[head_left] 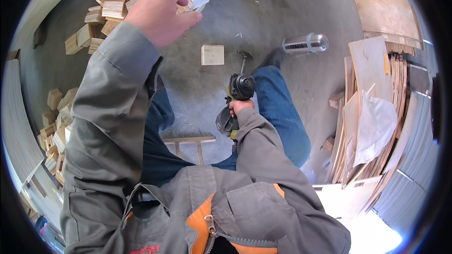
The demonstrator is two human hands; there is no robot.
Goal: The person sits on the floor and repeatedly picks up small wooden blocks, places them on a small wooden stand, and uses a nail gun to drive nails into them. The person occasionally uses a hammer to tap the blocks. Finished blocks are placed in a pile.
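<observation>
At the far left my left hand (162, 15) reaches over a pile of wooden blocks (114, 7), thumb and fingers apart. A pale block (201, 0) lies tilted just beyond its fingertips; whether they touch cannot be made out. Between my knees, my right hand (241, 107) is wrapped round the handle of a black and yellow-green nail gun (242, 87) with a round magazine. Its nose points away from me toward the floor. A single square wooden block (213, 55) lies flat on the floor, left of the nose.
A clear bottle (306, 43) lies on its side beyond my right foot. Plywood sheets and offcuts (372, 70) lean at the right, a white cloth (376, 127) over them. More blocks (59, 127) are heaped at the left. A wooden frame (188, 139) sits beneath my legs.
</observation>
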